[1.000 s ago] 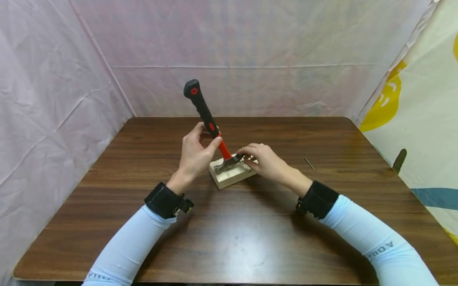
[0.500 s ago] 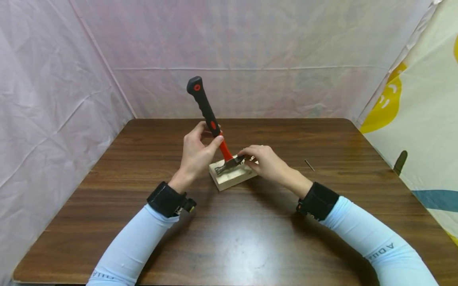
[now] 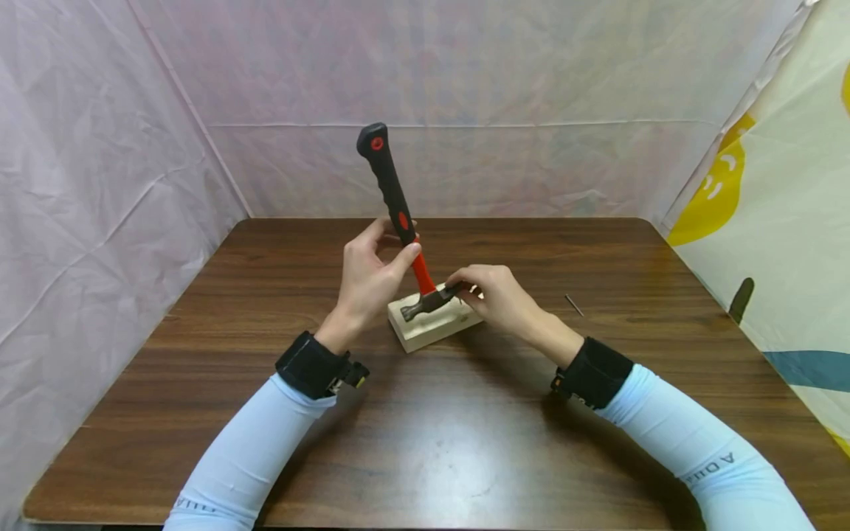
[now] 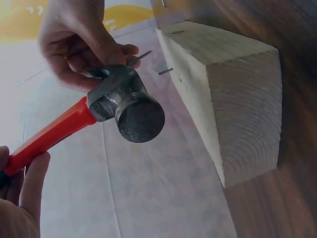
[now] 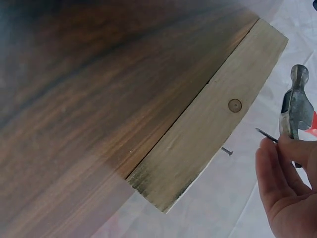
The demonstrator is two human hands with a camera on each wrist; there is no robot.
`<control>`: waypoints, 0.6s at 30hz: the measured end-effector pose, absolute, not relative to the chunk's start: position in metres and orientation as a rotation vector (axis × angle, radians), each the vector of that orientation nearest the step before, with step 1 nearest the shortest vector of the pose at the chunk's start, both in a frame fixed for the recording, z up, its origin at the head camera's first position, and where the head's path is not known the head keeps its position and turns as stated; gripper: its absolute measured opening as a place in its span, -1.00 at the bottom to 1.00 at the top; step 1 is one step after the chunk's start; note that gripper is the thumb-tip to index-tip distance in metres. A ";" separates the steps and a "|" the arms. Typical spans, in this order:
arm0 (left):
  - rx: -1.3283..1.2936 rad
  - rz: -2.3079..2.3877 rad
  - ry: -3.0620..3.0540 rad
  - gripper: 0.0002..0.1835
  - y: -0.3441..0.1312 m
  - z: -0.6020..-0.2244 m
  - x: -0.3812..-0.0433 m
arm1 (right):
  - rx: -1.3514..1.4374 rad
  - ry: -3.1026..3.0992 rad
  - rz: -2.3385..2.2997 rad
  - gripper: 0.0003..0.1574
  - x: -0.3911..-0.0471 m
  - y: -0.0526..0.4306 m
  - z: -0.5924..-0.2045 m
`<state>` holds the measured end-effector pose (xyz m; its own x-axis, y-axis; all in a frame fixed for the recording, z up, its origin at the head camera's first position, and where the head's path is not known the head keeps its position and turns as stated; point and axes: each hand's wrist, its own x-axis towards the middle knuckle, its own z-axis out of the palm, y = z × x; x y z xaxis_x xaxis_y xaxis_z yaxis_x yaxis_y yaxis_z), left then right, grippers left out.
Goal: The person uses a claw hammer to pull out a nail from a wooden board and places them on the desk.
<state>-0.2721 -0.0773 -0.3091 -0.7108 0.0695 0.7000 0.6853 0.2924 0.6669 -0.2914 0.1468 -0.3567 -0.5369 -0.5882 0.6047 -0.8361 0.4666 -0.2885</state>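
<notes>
My left hand (image 3: 372, 276) holds a claw hammer (image 3: 425, 273) by its red neck, between thumb and fingers. Its black grip points up and slightly left; the steel head hangs just above a pale wooden block (image 3: 425, 335), apart from it in the left wrist view. With thumb and fingertips my right hand (image 3: 501, 295) pinches a nail (image 5: 266, 134) beside the hammer's claw, its point showing past the fingers. Whether these fingers also touch the claw is unclear. Another nail (image 5: 227, 150) stands partly driven into the block, its head sticking out.
A loose nail (image 3: 574, 304) lies on the brown wooden table (image 3: 299, 457), right of the block. Pale cloth (image 3: 465, 169) hangs behind the table and at the left. A printed cloth with yellow shapes (image 3: 717, 192) hangs at the right.
The hammer has risen slightly and shifted right, its handle tilting more upright, with my left hand moving along. My right hand has moved slightly right beside the claw. The block stays put.
</notes>
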 end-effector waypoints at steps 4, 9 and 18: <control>-0.691 -1.429 -2.013 -0.74 -0.075 -0.307 -0.272 | 1.160 -2.319 0.807 -0.71 -0.290 0.148 -0.356; -0.696 -1.392 -2.026 -0.76 -0.074 -0.307 -0.272 | 1.132 -2.343 0.834 -0.72 -0.289 0.150 -0.356; -0.682 -1.377 -2.061 -0.78 -0.072 -0.308 -0.271 | 1.100 -2.345 0.840 -0.73 -0.288 0.152 -0.358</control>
